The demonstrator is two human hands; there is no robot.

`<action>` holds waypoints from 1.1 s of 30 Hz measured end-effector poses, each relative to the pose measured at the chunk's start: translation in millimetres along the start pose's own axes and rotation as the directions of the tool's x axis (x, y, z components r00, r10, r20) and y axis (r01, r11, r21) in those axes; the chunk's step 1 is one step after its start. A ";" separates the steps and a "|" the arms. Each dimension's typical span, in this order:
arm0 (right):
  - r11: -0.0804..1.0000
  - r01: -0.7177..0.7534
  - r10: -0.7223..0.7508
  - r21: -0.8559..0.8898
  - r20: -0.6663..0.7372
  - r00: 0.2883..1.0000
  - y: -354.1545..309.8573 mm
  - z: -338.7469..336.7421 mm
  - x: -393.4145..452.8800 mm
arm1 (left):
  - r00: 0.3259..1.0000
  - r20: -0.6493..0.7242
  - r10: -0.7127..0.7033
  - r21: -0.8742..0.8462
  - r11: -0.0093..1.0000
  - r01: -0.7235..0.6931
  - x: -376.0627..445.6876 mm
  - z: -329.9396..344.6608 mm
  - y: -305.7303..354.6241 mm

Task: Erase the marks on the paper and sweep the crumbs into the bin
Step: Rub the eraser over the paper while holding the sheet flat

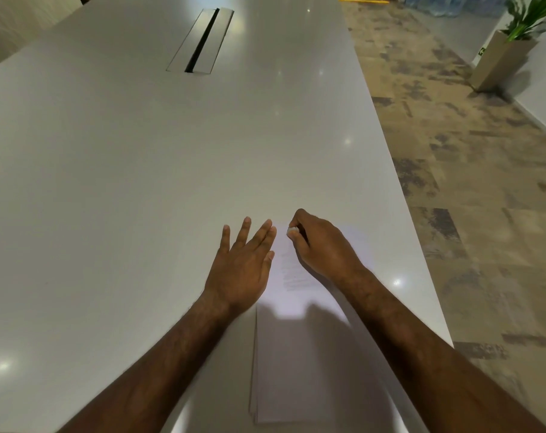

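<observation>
Erasing step in hand, by the look of it. Paper (299, 323) lies lengthwise on the white bench (125, 182), near its right edge; faint grey pencil marks (293, 273) show on the upper half, between the two hands. Right hand (323, 245) curled, fingers pinching a small white eraser (292, 230) at the tips, the eraser down at the upper left part of the sheet; contact with the paper likely but too small to confirm. Left hand (243, 264) flat, fingers spread and straight, pressing at the sheet's left edge, part on paper, part on bench. The eraser sits above the densest marks, which lie nearer the person, beside the right wrist. To do it well: hold the left palm firm so the sheet cannot buckle, rub in short strokes away from the anchoring hand, work down toward the darker lines, light pressure to avoid tearing. No crumbs discernible at this resolution. No bin in view.
</observation>
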State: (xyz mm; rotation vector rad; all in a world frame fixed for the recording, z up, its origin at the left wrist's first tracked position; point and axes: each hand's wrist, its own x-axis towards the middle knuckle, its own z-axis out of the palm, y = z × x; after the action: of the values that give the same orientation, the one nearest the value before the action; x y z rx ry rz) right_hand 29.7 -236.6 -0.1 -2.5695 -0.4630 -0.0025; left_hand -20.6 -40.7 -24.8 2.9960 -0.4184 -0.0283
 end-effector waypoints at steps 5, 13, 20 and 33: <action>0.998 0.028 -0.031 0.047 0.065 0.997 -0.5 -2.6 -7.3 | 1.000 -0.005 -0.008 0.005 1.000 0.009 -0.3 1.7 -0.9; 0.994 0.096 -0.091 -0.053 0.092 0.992 -0.8 -4.0 -12.0 | 1.000 -0.011 -0.006 0.018 1.000 0.006 0.4 4.3 -2.0; 0.985 0.174 -0.172 0.008 0.188 0.967 3.9 -1.7 -29.3 | 1.000 -0.030 -0.002 0.003 1.000 0.002 0.7 7.6 -2.1; 0.988 0.156 -0.153 -0.008 0.169 0.974 -5.1 -3.5 -33.9 | 1.000 -0.022 -0.003 -0.026 1.000 0.002 0.6 5.6 -2.1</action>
State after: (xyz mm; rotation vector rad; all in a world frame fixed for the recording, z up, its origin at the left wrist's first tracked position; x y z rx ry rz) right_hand -3.5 -245.3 2.4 -2.5587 -0.7292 0.1565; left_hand -19.7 -39.5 -30.6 2.9685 -0.4086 -0.0016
